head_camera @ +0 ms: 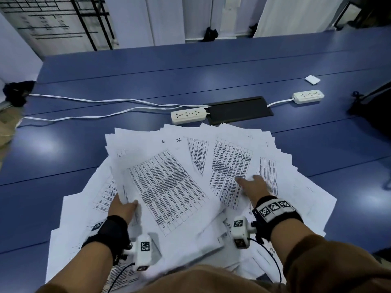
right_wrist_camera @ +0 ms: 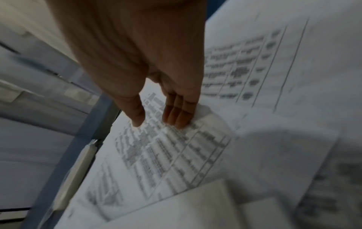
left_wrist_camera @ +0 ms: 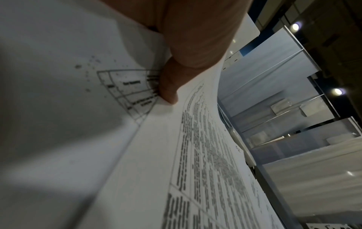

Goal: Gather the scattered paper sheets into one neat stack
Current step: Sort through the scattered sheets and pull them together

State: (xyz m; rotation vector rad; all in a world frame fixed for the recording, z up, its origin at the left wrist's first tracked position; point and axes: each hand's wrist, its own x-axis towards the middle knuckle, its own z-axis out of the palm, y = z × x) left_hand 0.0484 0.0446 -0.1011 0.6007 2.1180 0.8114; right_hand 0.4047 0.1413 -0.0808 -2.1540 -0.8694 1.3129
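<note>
Mid-gather: left hand [head_camera: 123, 208] pinching lifted sheets [head_camera: 169, 187] at 7; right hand [head_camera: 252, 187], fingers spread flat, reaching for sheet [head_camera: 230, 166] at 2. Next: needing to slide it onto pile w/o buckling.

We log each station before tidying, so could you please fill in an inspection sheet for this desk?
Surface: blue table, bare at the far side, with a black hatch set in it.
Job's things: paper sheets fanned out loosely, not yet one stack.
Clutter: small white card at the far right.
Hands: left hand grips a lifted bundle of sheets; right hand rests straight fingers on a printed sheet.
Cables: two white power strips with white cords running left.
Surroundings: white panels behind the table.
</note>
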